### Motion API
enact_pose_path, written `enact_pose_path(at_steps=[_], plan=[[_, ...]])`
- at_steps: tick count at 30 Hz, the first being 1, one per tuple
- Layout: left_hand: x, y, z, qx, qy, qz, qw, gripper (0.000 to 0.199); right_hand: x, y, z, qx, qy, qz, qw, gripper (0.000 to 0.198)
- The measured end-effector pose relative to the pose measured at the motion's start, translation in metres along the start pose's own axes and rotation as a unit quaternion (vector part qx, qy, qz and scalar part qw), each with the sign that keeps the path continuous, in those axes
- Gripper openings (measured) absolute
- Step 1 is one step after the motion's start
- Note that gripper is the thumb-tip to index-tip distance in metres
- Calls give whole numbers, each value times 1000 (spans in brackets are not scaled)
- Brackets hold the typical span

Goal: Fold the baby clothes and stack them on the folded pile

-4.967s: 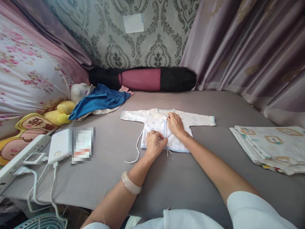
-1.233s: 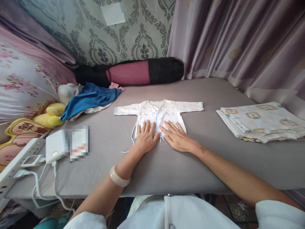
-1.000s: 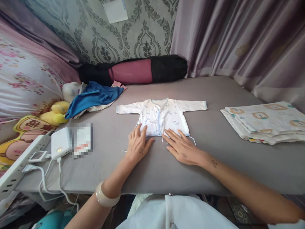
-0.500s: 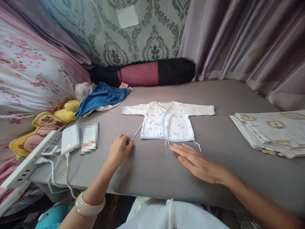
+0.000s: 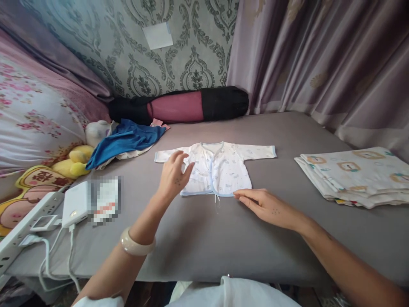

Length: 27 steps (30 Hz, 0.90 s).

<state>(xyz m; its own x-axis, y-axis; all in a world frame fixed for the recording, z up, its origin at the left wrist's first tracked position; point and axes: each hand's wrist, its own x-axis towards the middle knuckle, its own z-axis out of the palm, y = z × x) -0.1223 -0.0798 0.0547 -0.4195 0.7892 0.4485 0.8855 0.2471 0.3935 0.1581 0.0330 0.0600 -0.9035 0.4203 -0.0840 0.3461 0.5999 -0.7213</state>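
A white baby shirt (image 5: 228, 168) with pale blue trim and a small print lies spread flat on the grey sheet, its sleeves stretched out to both sides. Thin white ties dangle from the middle of its bottom hem. Over the shirt's left side hovers my left hand (image 5: 174, 177), fingers apart and empty, covering part of the body and sleeve. My right hand (image 5: 266, 207) lies low at the hem's right corner, fingers straight, with the fingertips at the blue edge. Nothing shows in its grip.
Folded printed cloths (image 5: 354, 175) are stacked at the right. On the left are a blue garment (image 5: 128, 138), plush toys, a white power bank (image 5: 76, 204) and a power strip (image 5: 30, 228) with cables. A black and pink bag (image 5: 179, 106) lies along the wall.
My left hand has let go of the shirt's left tie and moved up over the shirt, opening. My right hand has come to the hem's right corner. The camera view has shifted.
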Motion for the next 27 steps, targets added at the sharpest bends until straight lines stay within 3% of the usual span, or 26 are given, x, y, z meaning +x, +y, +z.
enact_pose_path(at_steps=[4,7,9,11,14,17,21,27], plan=[[10,7,40,0,-66,72,995,29,20,28,-8,15,73,50,996,36],[22,11,71,-2,-119,106,987,31,48,68,-21,26,189,79,979,33],[32,18,90,-7,-137,128,982,33,67,95,-35,-13,298,142,944,33],[43,29,106,-18,-152,155,976,34,85,116,-49,-62,364,246,896,34],[60,47,127,-18,-182,188,965,35,102,132,-66,-104,383,363,843,38],[75,61,144,6,-211,202,956,36,112,134,-72,-136,396,410,810,38],[88,69,163,31,-234,193,952,39,122,131,-70,-141,400,444,789,40],[89,67,180,44,-244,149,957,60,130,133,-68,-97,433,483,755,46]])
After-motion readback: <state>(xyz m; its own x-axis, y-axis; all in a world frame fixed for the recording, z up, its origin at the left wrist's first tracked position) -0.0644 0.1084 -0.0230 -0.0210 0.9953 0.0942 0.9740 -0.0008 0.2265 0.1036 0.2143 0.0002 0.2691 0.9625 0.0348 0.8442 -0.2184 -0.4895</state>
